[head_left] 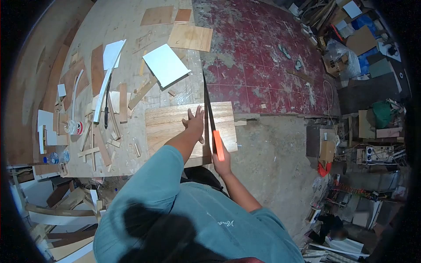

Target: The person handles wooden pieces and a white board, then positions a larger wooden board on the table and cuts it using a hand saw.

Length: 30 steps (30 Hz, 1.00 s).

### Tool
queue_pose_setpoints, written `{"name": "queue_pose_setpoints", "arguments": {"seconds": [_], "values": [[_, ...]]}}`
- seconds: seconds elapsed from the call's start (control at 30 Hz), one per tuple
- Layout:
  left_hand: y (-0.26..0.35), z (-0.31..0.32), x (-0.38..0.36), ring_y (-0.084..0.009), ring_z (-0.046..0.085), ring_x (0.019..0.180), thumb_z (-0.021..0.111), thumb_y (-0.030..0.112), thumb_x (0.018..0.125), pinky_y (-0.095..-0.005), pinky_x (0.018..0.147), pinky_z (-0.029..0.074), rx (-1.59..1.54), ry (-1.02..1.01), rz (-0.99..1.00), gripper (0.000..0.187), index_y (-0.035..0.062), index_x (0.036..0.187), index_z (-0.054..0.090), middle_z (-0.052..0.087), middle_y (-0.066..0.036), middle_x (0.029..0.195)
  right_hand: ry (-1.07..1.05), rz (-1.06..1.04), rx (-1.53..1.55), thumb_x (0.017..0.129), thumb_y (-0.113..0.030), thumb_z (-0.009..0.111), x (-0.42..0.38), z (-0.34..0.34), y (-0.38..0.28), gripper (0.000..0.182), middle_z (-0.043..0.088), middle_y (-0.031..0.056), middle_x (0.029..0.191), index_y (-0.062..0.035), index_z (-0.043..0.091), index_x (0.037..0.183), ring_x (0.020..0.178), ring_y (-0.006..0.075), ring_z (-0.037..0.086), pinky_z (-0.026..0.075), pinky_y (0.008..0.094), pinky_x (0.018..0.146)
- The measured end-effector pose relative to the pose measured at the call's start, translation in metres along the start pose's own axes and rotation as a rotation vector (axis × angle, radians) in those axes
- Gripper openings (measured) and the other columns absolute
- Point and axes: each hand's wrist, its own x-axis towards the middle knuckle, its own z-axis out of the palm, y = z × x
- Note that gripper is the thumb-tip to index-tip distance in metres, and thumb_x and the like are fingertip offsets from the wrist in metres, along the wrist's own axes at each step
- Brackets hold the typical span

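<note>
A light wooden board (169, 127) with brown grain lies on the worktable, its right part jutting past the table's edge. Spread over the board's middle, the fingers of my left hand (194, 125) press down on it. My right hand (222, 163) is wrapped round the orange handle of a handsaw (211, 116). The long dark blade points away from me and crosses the board just right of my left hand, near the table's edge.
Wood strips and offcuts litter the worktable (127, 153), with a white panel (165, 65), a thin plywood sheet (191, 37) and a white jar (73, 127). Right of it lies a worn red floor (258, 65). Boxes (335, 63) and scrap line the right side.
</note>
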Motion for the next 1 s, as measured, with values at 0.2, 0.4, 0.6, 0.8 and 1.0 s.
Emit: {"name": "queue_pose_setpoints", "arguments": {"seconds": [0.2,0.4,0.6,0.8,1.0], "values": [[-0.002,-0.006,-0.004,-0.0471,-0.001,0.143,0.093,0.051,0.041,-0.0587,0.100,0.041,-0.011,-0.008,0.005,0.155,0.0125,0.152,-0.008,-0.020,-0.008,0.157,0.285,-0.007,0.109,0.076,-0.007,0.054,-0.115,-0.043,-0.029,0.032,0.055,0.0047,0.075,0.0032,0.057,0.106,0.062,0.0138,0.054,0.045,0.0281,0.058],[-0.010,0.008,-0.012,-0.0475,0.002,0.143,0.086,0.063,0.044,-0.0676,0.107,0.019,-0.013,0.159,0.077,0.147,0.0118,0.153,0.001,-0.008,-0.011,0.159,0.353,-0.092,0.031,0.084,-0.026,0.060,-0.128,-0.067,-0.023,0.051,0.052,0.0021,0.065,0.0091,0.053,0.120,0.053,0.0095,0.049,0.041,0.0242,0.049],[-0.041,0.046,-0.005,-0.0388,0.000,0.145,0.063,0.075,0.066,-0.0612,0.114,0.001,-0.110,0.423,0.266,0.115,0.0142,0.152,0.017,0.004,-0.011,0.160,0.339,-0.015,0.102,0.083,-0.023,0.057,-0.133,-0.063,-0.004,0.049,0.052,0.0014,0.066,0.0079,0.053,0.121,0.054,0.0102,0.048,0.042,0.0249,0.052],[-0.037,0.058,0.001,-0.0345,0.005,0.146,0.050,0.065,0.084,-0.0565,0.115,0.001,-0.146,0.544,0.245,0.088,0.0168,0.151,0.022,0.011,-0.010,0.159,0.220,0.003,0.068,0.087,-0.029,0.057,-0.133,-0.063,-0.006,0.062,0.061,0.0199,0.121,0.0075,0.044,0.135,0.104,0.0226,0.063,0.048,0.0330,0.090],[-0.036,0.065,0.004,-0.0322,0.008,0.146,0.047,0.061,0.087,-0.0549,0.116,0.000,-0.144,0.638,0.243,0.079,0.0188,0.150,0.026,0.016,-0.009,0.158,0.183,-0.005,0.018,0.082,-0.018,0.064,-0.133,-0.065,-0.004,0.060,0.060,0.0217,0.123,0.0044,0.046,0.134,0.112,0.0285,0.062,0.048,0.0351,0.092]]}}
